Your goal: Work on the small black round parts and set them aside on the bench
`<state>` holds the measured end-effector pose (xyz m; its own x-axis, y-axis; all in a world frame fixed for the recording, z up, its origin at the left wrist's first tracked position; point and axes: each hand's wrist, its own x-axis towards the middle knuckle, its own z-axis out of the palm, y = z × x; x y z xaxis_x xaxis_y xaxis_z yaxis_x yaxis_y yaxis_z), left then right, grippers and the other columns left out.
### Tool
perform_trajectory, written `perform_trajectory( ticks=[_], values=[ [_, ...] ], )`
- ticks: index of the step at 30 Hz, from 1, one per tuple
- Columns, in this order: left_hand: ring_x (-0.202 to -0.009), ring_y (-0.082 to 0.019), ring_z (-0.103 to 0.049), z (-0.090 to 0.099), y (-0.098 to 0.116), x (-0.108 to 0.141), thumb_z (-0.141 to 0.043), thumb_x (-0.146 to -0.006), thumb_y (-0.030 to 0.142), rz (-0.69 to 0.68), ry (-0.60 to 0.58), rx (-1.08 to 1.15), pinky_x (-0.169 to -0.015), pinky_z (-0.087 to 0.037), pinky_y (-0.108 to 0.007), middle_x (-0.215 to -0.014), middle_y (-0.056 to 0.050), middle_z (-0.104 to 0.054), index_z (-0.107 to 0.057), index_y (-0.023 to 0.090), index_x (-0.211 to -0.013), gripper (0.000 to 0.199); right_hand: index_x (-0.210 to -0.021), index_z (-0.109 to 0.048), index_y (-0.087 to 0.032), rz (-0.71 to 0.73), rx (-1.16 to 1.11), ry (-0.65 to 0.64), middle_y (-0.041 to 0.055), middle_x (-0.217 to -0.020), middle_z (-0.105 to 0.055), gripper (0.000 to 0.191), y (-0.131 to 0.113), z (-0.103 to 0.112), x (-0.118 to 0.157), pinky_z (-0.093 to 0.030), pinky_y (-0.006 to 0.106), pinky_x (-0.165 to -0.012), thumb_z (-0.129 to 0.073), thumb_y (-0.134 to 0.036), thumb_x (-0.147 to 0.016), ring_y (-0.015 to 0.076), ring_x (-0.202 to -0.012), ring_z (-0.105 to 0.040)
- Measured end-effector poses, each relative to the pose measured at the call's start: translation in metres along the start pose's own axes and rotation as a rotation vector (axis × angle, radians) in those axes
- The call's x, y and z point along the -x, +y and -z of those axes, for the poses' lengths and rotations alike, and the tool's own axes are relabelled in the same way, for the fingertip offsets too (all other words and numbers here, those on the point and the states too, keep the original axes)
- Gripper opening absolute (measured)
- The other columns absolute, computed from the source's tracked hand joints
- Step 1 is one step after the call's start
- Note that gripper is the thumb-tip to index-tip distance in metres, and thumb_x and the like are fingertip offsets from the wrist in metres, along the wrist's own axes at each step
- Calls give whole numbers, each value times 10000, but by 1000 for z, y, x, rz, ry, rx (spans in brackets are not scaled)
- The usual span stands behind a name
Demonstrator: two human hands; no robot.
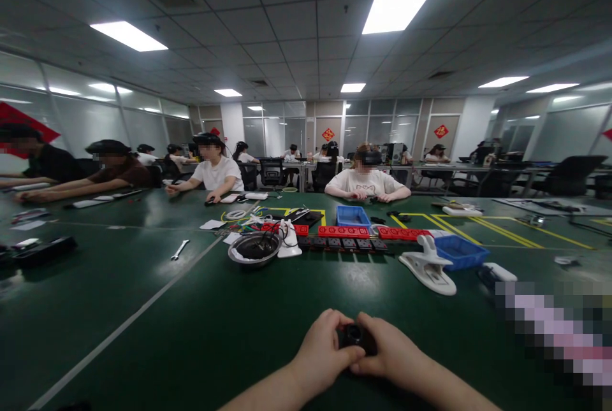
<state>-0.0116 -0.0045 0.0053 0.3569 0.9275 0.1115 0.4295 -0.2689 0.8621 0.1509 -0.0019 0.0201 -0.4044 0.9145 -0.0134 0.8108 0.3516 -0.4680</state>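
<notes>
Low in the middle of the head view, a small black object (354, 334) with a round, lens-like opening is held between both hands over the green table (215, 347). My left hand (325, 347) grips its left side, fingers curled at the top and thumb in front. Around its right side closes my right hand (385, 347), its thumb also toward the front. The two hands nearly touch, and much of the object is hidden by the fingers.
Ahead stand a metal bowl (255, 250), white clip stand (430, 267), blue trays (459, 252) (352, 215) and red power strips (344, 232). A wrench (180, 250) lies left. Across the table sits a person (367, 178); others are at left. A pixelated object (559, 328) is at right.
</notes>
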Motion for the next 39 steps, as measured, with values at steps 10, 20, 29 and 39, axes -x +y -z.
perform_trajectory(
  ticks=[10,20,29,39],
  values=[
    [-538,-61,-366,1,-4,-2,-644,-578,212,4,-44,88,-479,-288,-169,-746,41,-425,-548,176,-878,317,-861,-568,-147,117,-281,-200,-23,-722,-529,269,8,14,-3,-328,178,-544,-598,-187,-596,107,-625,-446],
    [-540,-63,-369,2,-3,-2,-647,-576,218,-13,-39,71,-487,-292,-171,-756,39,-432,-557,182,-889,327,-797,-591,-141,145,-317,-188,-33,-661,-495,185,11,10,-4,-324,177,-537,-583,-189,-618,94,-580,-411],
    [-547,-70,-368,1,-2,-2,-652,-578,240,3,-35,56,-490,-289,-172,-742,37,-423,-550,180,-877,321,-744,-569,-130,113,-283,-163,-35,-645,-484,162,13,8,-6,-302,175,-514,-599,-193,-598,93,-578,-406],
    [-705,-132,-425,-7,-1,1,-672,-566,233,13,131,-53,-601,-313,-213,-806,9,-463,-534,178,-833,305,-734,-513,-174,-44,45,68,5,-704,-552,215,2,-11,-7,-287,204,-528,-595,-311,-591,138,-632,-486]
  ],
)
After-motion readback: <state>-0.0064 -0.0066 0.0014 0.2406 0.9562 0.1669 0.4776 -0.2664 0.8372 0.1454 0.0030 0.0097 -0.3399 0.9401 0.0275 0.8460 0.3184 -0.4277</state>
